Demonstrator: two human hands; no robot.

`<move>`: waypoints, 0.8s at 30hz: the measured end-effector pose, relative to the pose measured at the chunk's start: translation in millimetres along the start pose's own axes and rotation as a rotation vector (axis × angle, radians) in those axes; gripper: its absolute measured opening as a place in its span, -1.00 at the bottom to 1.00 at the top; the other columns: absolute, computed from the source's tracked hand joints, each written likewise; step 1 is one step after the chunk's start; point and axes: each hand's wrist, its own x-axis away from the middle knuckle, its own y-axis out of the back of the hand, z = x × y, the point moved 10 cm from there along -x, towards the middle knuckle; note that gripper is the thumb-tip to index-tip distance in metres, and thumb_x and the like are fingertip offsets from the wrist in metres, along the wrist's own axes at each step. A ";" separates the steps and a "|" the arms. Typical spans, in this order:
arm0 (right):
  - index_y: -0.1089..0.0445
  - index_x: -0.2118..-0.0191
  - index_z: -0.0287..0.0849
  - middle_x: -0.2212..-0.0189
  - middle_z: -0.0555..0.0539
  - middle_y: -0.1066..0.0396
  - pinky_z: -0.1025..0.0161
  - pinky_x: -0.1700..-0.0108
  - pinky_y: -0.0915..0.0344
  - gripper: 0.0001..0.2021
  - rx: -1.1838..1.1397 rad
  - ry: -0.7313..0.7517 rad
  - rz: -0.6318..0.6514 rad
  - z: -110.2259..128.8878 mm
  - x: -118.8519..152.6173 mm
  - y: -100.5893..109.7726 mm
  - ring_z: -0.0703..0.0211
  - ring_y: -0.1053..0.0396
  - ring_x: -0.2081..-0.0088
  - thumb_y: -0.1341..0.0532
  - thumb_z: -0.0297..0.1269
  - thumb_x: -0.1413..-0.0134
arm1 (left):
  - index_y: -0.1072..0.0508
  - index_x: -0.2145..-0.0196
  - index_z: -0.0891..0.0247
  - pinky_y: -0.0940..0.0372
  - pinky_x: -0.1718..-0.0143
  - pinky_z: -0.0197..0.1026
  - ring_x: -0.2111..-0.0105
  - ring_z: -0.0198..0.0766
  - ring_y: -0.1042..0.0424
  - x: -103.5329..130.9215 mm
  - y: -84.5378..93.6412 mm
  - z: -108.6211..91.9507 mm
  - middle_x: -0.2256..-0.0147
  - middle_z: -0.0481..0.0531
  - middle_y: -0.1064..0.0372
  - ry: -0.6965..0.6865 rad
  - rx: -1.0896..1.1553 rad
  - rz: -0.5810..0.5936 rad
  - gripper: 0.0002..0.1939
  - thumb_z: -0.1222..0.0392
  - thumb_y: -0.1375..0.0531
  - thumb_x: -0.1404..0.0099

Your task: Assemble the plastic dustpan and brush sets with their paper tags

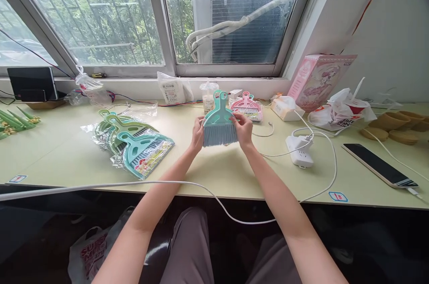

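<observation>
- Centrally, over the pale green table, a teal plastic mini broom with grey bristles stands upright, handle far, bristles near.
- Left hand and right hand pinch its opposite sides, equally close.

Teal hand brush | upright, grey bristles down, looped handle toward 12 o'clock | held above table, 12 o'clock of centre
</observation>
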 end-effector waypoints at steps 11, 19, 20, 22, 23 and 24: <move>-0.49 0.26 -0.15 0.08 -0.19 -0.44 0.00 -0.07 -0.20 -0.70 0.552 0.161 -0.203 29.5 14.7 12.8 -0.04 -0.33 0.01 -0.17 -0.02 -0.17 | -0.40 -0.07 0.27 -0.29 0.11 -0.14 0.10 -0.04 -0.41 8.8 -24.8 -17.6 0.13 0.10 -0.47 -0.169 -0.128 0.198 -0.36 -0.13 -0.31 -0.11; -0.39 -0.06 -0.10 -0.05 -0.15 -0.42 0.03 -0.17 -0.26 -0.52 0.107 0.095 0.249 6.4 -9.6 -7.6 -0.01 -0.32 -0.14 -0.25 0.01 -0.06 | -0.41 0.04 0.26 -0.25 0.28 -0.20 0.30 -0.17 -0.39 10.8 -28.8 -16.5 0.34 -0.02 -0.42 -0.163 -0.216 0.254 -0.53 -0.05 -0.24 -0.17; -0.45 0.00 -0.14 0.00 -0.15 -0.46 0.02 -0.16 -0.28 -0.53 0.076 0.053 0.292 -0.6 -11.5 -9.4 -0.03 -0.35 -0.11 -0.28 0.02 -0.02 | -0.41 0.07 0.27 -0.24 0.28 -0.19 0.31 -0.17 -0.39 9.7 -29.8 -13.3 0.36 -0.03 -0.41 -0.138 -0.208 0.268 -0.54 -0.06 -0.25 -0.16; -0.52 0.11 -0.18 0.07 -0.16 -0.51 0.00 -0.13 -0.31 -0.55 0.039 0.007 0.315 -10.3 -14.5 -9.5 -0.07 -0.41 -0.04 -0.33 0.02 0.07 | -0.42 0.11 0.28 -0.24 0.27 -0.18 0.30 -0.15 -0.39 7.5 -31.1 -9.1 0.36 -0.02 -0.41 -0.103 -0.169 0.288 -0.54 -0.06 -0.27 -0.12; -0.54 0.15 -0.18 0.10 -0.15 -0.52 0.00 -0.12 -0.33 -0.57 0.031 -0.001 0.300 -13.0 -15.6 -8.4 -0.07 -0.43 -0.01 -0.34 0.01 0.09 | -0.43 0.11 0.29 -0.25 0.25 -0.17 0.28 -0.14 -0.39 6.5 -31.2 -8.4 0.34 0.00 -0.42 -0.097 -0.146 0.292 -0.53 -0.05 -0.29 -0.10; -0.55 0.17 -0.18 0.13 -0.13 -0.53 0.00 -0.10 -0.34 -0.59 0.032 -0.006 0.272 -15.0 -16.4 -6.7 -0.06 -0.45 0.02 -0.35 -0.01 0.10 | -0.43 0.10 0.29 -0.25 0.23 -0.16 0.25 -0.12 -0.39 5.8 -31.2 -8.2 0.31 0.02 -0.43 -0.094 -0.127 0.293 -0.52 -0.05 -0.30 -0.08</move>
